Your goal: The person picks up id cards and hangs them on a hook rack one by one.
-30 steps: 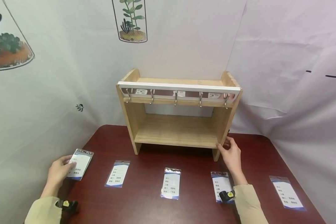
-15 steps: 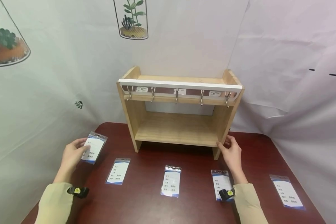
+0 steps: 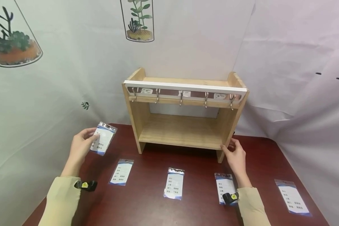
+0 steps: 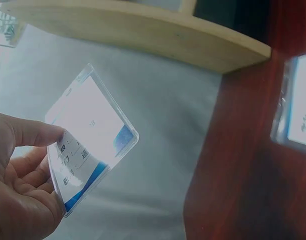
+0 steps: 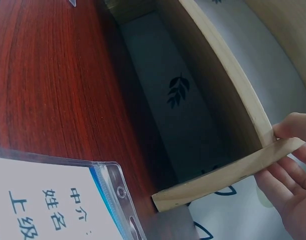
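My left hand (image 3: 82,145) pinches a clear-sleeved badge holder (image 3: 103,138) by its left edge, thumb in front and fingers behind. The badge is tilted and raised above the table's left side, left of the wooden shelf (image 3: 180,145). In the left wrist view the thumb lies across the badge's printed face (image 4: 88,135). My right hand (image 3: 236,157) grips the shelf's right side panel near the lower board; in the right wrist view its thumb and fingers (image 5: 278,185) are on either side of the panel (image 5: 228,172). A white rail with several metal hooks (image 3: 181,98) runs along the shelf's upper front.
On the dark red table (image 3: 147,207) lie several more badges: one at left (image 3: 121,172), one in the middle (image 3: 174,183), one partly under the right wrist (image 3: 224,186), one at far right (image 3: 292,197). Pale fabric walls (image 3: 192,37) enclose the table.
My left hand has lifted the badge up and rightward, nearer the shelf. The right hand keeps its grip on the side panel, and the view has shifted slightly.
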Action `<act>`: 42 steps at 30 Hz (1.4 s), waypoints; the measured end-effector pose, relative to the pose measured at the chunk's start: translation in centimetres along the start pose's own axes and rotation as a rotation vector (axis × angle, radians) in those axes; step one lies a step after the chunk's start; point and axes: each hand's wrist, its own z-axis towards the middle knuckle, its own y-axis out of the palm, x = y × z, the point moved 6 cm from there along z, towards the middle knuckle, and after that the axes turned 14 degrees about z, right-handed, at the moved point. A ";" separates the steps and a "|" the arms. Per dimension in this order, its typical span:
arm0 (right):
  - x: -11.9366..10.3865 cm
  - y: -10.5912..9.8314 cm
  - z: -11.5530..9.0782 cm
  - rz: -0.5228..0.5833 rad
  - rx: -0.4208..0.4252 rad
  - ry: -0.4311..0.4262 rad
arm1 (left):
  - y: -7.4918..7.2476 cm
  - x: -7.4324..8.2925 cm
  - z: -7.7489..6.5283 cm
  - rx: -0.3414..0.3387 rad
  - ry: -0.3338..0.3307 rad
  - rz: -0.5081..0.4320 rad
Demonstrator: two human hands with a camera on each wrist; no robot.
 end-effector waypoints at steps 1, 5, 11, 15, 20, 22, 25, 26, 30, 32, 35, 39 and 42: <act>0.1 0.0 0.0 0.000 0.000 0.001 | 0.0 0.3 0.1 0.002 0.004 -0.008; 0.2 0.0 -0.1 -0.002 -0.006 0.001 | -0.2 1.2 0.1 0.016 0.023 -0.036; 0.4 -0.1 -0.6 -0.014 -0.022 0.010 | -0.1 2.4 -0.2 0.045 0.062 -0.116; 0.4 -0.2 -0.6 -0.020 -0.018 0.003 | -0.1 3.7 -0.4 0.063 0.087 -0.158; 0.6 -0.1 -0.4 -0.018 -0.012 0.003 | -0.5 5.7 -0.5 0.074 0.114 -0.195; 0.6 -0.1 -0.3 -0.017 -0.007 0.002 | -0.7 6.4 -0.5 0.080 0.128 -0.217; 0.4 -0.1 -0.2 -0.018 -0.003 0.000 | -0.9 7.4 -0.6 0.092 0.144 -0.243; 0.4 -0.1 -0.2 -0.017 -0.003 0.000 | -1.0 7.7 -0.6 0.094 0.146 -0.252; 0.2 -0.1 -0.2 -0.012 -0.006 -0.001 | -0.9 8.8 -0.9 0.101 0.158 -0.274; 0.1 -0.1 -0.2 -0.007 -0.008 -0.002 | -0.7 9.4 -0.9 0.101 0.168 -0.292; 0.0 0.0 -0.2 -0.004 -0.009 -0.003 | -0.5 10.3 -1.0 0.101 0.184 -0.324; -0.1 0.0 -0.2 -0.001 -0.006 -0.005 | -0.3 11.5 -1.0 0.096 0.200 -0.378; -0.1 0.0 -0.1 0.000 -0.001 -0.006 | -0.2 12.3 -0.9 0.091 0.208 -0.428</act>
